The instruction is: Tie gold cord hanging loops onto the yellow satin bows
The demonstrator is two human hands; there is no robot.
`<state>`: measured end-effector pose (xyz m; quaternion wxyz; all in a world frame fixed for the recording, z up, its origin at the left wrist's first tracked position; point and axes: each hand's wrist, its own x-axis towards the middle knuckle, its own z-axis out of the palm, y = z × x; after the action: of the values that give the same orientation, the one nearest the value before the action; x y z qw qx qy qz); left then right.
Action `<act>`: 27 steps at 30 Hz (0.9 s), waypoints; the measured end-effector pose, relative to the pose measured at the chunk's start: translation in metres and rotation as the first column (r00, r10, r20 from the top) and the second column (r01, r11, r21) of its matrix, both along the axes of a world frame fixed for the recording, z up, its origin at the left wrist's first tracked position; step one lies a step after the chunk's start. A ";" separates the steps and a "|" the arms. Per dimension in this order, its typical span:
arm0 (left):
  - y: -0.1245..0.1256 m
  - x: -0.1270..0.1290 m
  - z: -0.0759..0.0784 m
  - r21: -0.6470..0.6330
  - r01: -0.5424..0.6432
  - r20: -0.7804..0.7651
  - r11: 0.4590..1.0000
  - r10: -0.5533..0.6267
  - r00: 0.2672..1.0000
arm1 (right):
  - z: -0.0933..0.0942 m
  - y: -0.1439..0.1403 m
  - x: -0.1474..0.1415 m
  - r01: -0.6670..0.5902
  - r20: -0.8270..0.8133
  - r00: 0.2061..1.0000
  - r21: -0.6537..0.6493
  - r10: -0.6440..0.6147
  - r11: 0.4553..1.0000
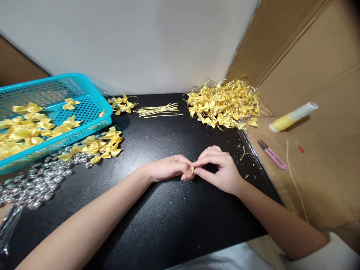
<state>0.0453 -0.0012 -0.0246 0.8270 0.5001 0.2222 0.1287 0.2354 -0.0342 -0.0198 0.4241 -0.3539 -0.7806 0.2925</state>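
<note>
Head view, no readable writing or brand marks anywhere that I can see.

Black table [157, 210]: matte, finely speckled top, littered with small yellow scraps near its right edge. Cardboard sheets [315, 75] line the right side, plain brown, creased flat. White wall behind.

Blue basket [84, 101]: turquoise plastic, perforated walls, tilted up at the left, part-filled with yellow satin bows [28, 129], glossy and puffy. More loose bows [104, 146] lie on the table just beside its lower edge. Below the basket, a spread of clear beads [36, 183], glassy, rounded, faceted-looking.

Far right corner of the table: big pile of finished bows [225, 103] tangled with thin gold loops and small silvery beads. Near the middle at the back, a bundle of gold cords [160, 110], straight, thin, cut to similar length. Small cluster of bows [123, 104] to its left.

On the cardboard: glue tube [292, 117], cylindrical, yellow body, white cap end, lying flat. Pink snips [272, 154], slim handle, metal tips, near the table edge.

My left hand [168, 168] and right hand [222, 168] meet at table centre, resting on the surface. Both have fingers curled in, thumb and forefinger tips pinched tight on one small yellow piece [192, 167] between them. It is mostly hidden by fingertips; I can't tell whether it is ribbon or cord.
</note>
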 end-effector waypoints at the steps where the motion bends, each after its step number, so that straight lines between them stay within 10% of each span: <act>1: 0.000 0.000 0.000 0.005 0.006 -0.005 1.000 -0.006 1.000 | 0.000 0.000 0.000 -0.005 0.006 1.000 -0.002 0.005 1.000; 15: 0.003 -0.003 -0.002 -0.010 0.029 -0.026 1.000 -0.029 0.999 | 0.005 0.003 0.004 -0.073 0.087 0.993 -0.117 0.084 0.990; 23: 0.002 -0.008 -0.011 -0.051 -0.087 0.015 0.995 0.088 0.996 | 0.001 0.013 0.015 -0.001 -0.251 0.963 -0.356 -0.094 0.935; 27: 0.002 -0.009 -0.015 -0.026 -0.100 0.002 0.995 0.100 0.995 | -0.002 0.011 0.010 -0.138 -0.234 0.972 -0.456 0.031 0.879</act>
<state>0.0367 0.0007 -0.0394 0.8262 0.4776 0.2474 0.1677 0.2451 -0.0231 -0.0213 0.3960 -0.3768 -0.6498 0.5282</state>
